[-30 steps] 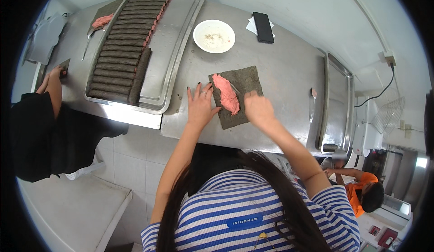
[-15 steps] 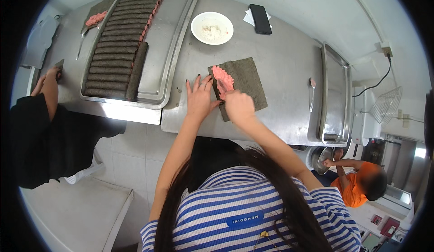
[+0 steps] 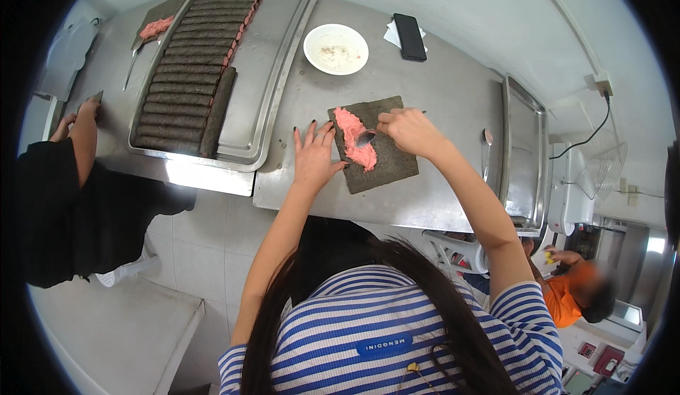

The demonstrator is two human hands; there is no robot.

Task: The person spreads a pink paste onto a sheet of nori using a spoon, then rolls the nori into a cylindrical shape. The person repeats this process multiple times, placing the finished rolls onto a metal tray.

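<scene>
A square dark green seaweed sheet (image 3: pixel 389 161) lies on the metal table in front of me. Along its left side runs a strip of pink minced paste (image 3: pixel 352 134). My right hand (image 3: pixel 411 131) is closed round the handle of a spoon (image 3: pixel 365 138), whose bowl rests at the right edge of the paste. With fingers spread, my left hand (image 3: pixel 314 155) lies at the sheet's left edge, thumb and fingertips touching it or just beside it. Behind the sheet stands a white bowl (image 3: pixel 312 51) with pale crumbly or liquid contents.
A metal tray (image 3: pixel 283 62) at left holds several dark seaweed rolls (image 3: pixel 185 69). Beyond it lie another pasted sheet (image 3: pixel 152 30) and a spoon (image 3: pixel 129 68). A phone (image 3: pixel 409 37), a spoon (image 3: pixel 487 155) and a second tray (image 3: pixel 504 147) lie right. Two other people are nearby.
My right hand has moved right and slightly up with the spoon, uncovering the paste, which now reaches further down the sheet. My left hand has stayed at the left edge.
</scene>
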